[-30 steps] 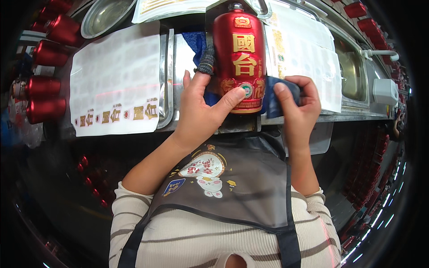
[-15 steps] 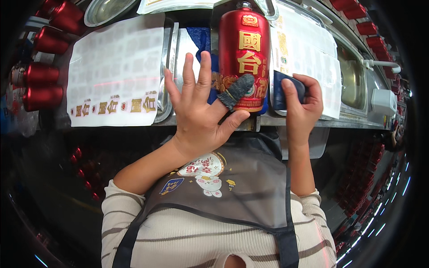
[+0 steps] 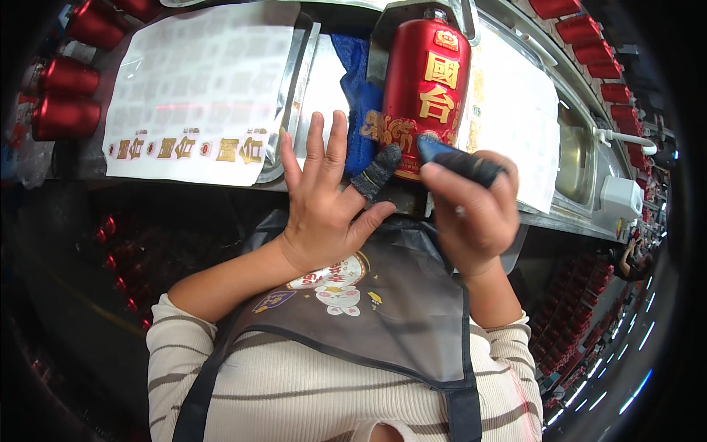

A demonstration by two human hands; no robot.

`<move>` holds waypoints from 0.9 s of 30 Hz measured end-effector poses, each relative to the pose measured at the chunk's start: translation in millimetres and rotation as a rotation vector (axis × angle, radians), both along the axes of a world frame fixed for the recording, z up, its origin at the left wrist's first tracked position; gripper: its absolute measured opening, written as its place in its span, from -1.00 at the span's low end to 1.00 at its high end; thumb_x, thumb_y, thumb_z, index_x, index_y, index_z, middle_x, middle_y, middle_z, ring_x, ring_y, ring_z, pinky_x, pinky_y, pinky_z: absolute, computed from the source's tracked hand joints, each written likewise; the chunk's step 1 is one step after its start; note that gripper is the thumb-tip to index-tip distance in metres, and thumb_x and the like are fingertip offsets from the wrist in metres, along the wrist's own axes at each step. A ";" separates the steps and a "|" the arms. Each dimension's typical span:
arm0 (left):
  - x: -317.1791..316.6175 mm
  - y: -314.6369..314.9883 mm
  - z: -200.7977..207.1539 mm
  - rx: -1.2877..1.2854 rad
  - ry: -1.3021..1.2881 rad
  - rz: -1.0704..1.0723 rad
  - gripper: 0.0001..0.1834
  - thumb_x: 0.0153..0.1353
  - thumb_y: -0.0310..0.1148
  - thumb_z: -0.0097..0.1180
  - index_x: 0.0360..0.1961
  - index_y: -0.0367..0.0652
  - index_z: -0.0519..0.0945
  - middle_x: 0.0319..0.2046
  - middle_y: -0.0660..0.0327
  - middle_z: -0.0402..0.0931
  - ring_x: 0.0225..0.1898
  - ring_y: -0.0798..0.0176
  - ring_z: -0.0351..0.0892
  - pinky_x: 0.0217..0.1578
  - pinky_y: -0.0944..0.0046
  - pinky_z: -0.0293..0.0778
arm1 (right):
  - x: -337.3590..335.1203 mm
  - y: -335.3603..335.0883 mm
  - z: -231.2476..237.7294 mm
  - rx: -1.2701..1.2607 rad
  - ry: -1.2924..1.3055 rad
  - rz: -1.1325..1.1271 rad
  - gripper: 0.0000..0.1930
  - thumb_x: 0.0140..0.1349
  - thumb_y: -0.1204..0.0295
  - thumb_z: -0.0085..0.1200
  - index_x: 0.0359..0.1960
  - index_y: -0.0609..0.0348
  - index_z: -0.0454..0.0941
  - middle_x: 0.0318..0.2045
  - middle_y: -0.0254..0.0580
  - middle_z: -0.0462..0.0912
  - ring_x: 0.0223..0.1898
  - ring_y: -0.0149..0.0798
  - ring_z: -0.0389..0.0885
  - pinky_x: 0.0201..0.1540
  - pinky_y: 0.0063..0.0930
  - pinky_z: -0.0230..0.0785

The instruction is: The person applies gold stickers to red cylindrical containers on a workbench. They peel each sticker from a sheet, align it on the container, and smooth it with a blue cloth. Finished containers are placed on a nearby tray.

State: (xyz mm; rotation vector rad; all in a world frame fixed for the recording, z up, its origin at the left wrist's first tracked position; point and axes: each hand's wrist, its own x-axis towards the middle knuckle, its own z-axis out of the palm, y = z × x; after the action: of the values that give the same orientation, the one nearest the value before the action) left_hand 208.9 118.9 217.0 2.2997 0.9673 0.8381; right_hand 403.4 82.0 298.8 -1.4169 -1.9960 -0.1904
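A red bottle (image 3: 412, 81) with raised gold characters lies on a stand, its neck pointing away from me. Gold scrollwork (image 3: 398, 132) runs round its lower part, and one end juts past the left side. My left hand (image 3: 318, 206) is open, fingers spread, with the index finger in a dark grey finger cot (image 3: 377, 173) at the bottle's lower left edge. In my right hand (image 3: 479, 214) a flat dark blue scraper (image 3: 434, 149) is gripped, its tip against the lower front of the bottle. Motion blurs that hand, and its fingers hide most of the scraper.
To the left lies a white sheet (image 3: 199, 88) with gold character stickers along its near edge, on a metal tray (image 3: 296, 96). Blue cloth (image 3: 359, 96) is beside the bottle. At the right are another sheet (image 3: 519, 118), a sink (image 3: 578, 162) and a white container (image 3: 621, 197). Red bottles (image 3: 66, 116) stand far left.
My right hand has swung left with the scraper, from beside the bottle onto its lower front. My left index finger has come off the bottle's face to its lower left edge. The view has shifted.
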 end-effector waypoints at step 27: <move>47.2 47.4 35.4 0.251 -0.103 -0.054 -0.22 -0.16 -0.14 0.45 0.12 -0.28 0.52 0.28 -0.22 0.30 0.34 -0.31 0.25 0.25 -0.60 -0.15 | 13.1 -23.8 2.3 -1.278 1.503 0.003 -0.51 -0.14 0.43 0.13 -0.10 0.42 0.61 -0.13 -0.14 0.65 -0.10 -0.37 0.58 0.04 -0.61 0.33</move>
State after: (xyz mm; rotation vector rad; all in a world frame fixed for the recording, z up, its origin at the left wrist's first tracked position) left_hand 256.1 166.3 252.5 2.4511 0.7899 1.0973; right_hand 416.5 58.2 301.1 -1.3471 -0.6349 1.8377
